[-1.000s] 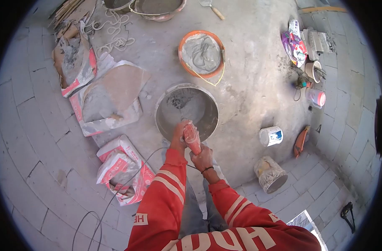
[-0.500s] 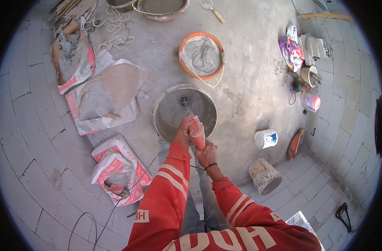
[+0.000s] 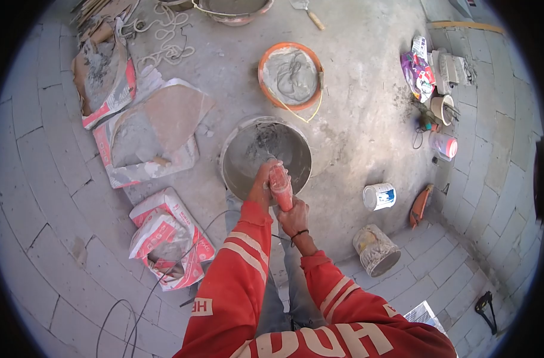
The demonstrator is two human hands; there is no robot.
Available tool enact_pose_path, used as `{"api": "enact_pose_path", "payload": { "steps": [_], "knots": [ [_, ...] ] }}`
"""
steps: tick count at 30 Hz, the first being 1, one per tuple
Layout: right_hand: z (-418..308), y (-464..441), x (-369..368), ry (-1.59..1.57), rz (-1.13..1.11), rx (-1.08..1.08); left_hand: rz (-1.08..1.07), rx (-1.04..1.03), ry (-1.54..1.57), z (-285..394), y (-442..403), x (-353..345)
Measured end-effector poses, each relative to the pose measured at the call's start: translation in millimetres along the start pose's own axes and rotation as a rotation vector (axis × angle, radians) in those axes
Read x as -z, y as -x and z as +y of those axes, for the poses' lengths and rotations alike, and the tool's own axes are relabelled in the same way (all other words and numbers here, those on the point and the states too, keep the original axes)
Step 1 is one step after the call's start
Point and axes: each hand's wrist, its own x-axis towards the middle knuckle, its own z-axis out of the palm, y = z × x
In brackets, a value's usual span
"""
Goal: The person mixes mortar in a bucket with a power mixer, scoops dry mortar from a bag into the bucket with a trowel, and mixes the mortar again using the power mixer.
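A red power mixer point(image 3: 281, 187), dusty with grey, points down into a large round tub point(image 3: 237, 170) of wet grey mix. My left hand point(image 3: 262, 180) is wrapped round its front part, over the tub's near side. Around the rear handle my right hand point(image 3: 294, 219) is closed, with a dark band on the wrist. The shaft reaches into the mix, where its lower end is hard to make out. Just beyond the tub stands an orange bucket point(image 3: 262, 74) filled with smooth grey mix.
Open bags point(image 3: 171, 238) and torn paper sacks lie on the left, with a cable crossing near them. On the right are a white pail point(image 3: 379, 196) and a dirty bucket point(image 3: 376, 250). A trowel point(image 3: 310, 15) and another tub point(image 3: 233, 15) are at the top.
The mixer and both my hands have shifted slightly right since the first frame. Its shaft end has moved about within the tub. The view has also shifted a little.
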Motion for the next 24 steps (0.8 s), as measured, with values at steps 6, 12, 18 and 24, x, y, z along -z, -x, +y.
{"api": "enact_pose_path", "payload": {
  "steps": [6,12,18,24],
  "knots": [
    [-11,-10,-4,0.003,-0.027,0.055,-0.035,-0.077,0.013,7,-13,18],
    [-20,-3,-13,0.02,-0.071,0.032,-0.011,-0.101,0.003,17,4,24],
    [-15,8,-14,-0.008,-0.105,0.003,0.093,0.095,-0.024,4,-53,70],
    [-5,11,-18,0.025,-0.098,0.054,0.112,0.181,-0.033,3,-55,71]
  ]
}}
